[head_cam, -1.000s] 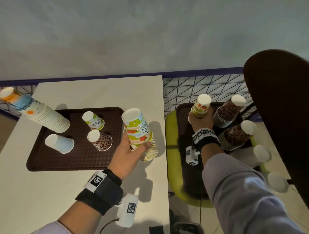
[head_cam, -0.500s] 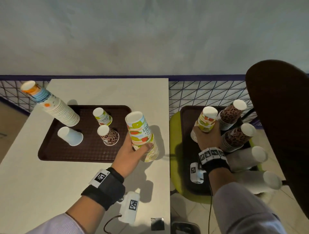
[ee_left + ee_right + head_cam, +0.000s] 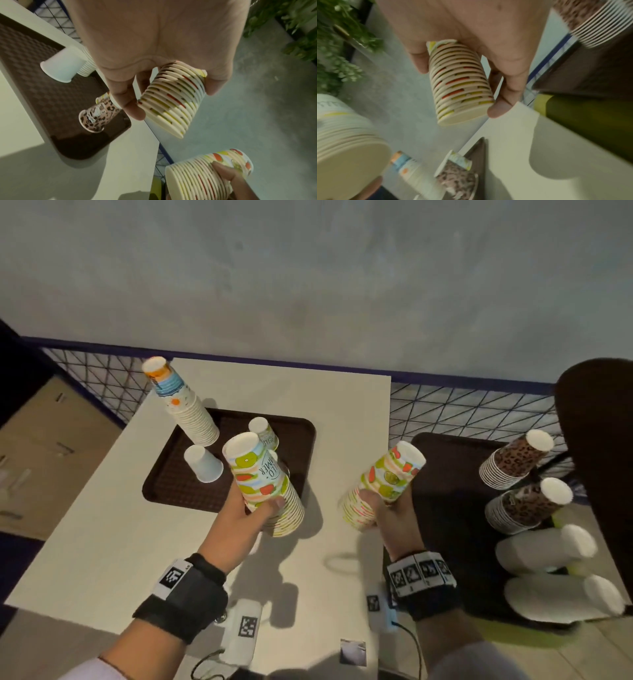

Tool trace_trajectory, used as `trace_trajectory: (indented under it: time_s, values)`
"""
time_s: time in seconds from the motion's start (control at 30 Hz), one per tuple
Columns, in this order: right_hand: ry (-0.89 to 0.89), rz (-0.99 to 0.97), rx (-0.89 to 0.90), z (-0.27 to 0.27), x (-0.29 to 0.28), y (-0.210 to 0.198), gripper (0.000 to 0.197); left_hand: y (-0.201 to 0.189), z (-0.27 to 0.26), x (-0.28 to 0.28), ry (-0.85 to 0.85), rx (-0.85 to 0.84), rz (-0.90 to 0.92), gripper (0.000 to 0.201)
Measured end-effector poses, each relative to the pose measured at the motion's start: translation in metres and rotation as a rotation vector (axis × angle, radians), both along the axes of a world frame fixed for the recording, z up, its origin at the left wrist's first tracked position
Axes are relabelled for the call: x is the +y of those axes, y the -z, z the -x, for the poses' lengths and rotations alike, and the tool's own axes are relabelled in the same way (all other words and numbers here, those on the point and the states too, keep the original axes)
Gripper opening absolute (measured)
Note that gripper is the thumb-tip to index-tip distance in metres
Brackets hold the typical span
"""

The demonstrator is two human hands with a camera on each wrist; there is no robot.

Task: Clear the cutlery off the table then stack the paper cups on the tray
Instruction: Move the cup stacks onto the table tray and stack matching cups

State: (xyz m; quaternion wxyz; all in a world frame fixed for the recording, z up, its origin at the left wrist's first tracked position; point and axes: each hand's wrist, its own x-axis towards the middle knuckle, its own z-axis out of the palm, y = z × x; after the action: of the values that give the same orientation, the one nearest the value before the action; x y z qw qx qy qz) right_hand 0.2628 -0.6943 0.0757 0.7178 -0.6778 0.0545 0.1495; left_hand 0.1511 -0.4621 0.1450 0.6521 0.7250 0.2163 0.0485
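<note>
Fruit-print stacks show green, orange and pale stripes; the tray is dark brown, the bench cream, two stacks leopard-spotted.

A broad black band wraps each wrist: the left wrist band carries one square black-and-white coded marker on a white patch, while the right wrist band shows a row of such markers along its upper edge. A small white camera block with its own coded tag hangs beneath the left band, a thin dark cable trailing from it, and a similar white block with a black cable sits beside the right band. A grey sleeve covers the right forearm and a pale sleeve edges the left.
</note>
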Motion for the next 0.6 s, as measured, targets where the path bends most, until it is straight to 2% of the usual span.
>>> trace_trajectory:
  time_s: [0.1,0.17,0.3,0.4,0.53,0.6]
  values:
    - [-0.089,-0.159,0.179,-0.002,0.046,-0.023,0.033,-0.006,0.008,0.024,-0.053,-0.022,0.011,0.07]
    - [-0.081,-0.242,0.24,-0.006,0.077,-0.035,0.042,-0.009,0.012,0.042,-0.089,-0.037,0.018,0.063]
    - [-0.087,-0.258,0.189,-0.02,0.14,-0.052,0.052,-0.012,0.019,0.084,-0.115,-0.042,0.008,0.066]
    - [-0.083,-0.118,0.115,-0.035,0.187,-0.063,0.064,-0.013,0.024,0.119,-0.108,-0.047,-0.012,0.078]
    - [0.008,0.104,0.051,-0.072,0.245,-0.05,0.068,-0.011,0.028,0.168,-0.112,-0.035,0.0,0.08]
    - [0.013,0.219,0.033,-0.082,0.268,-0.058,0.069,-0.008,0.026,0.191,-0.099,-0.041,0.004,0.077]
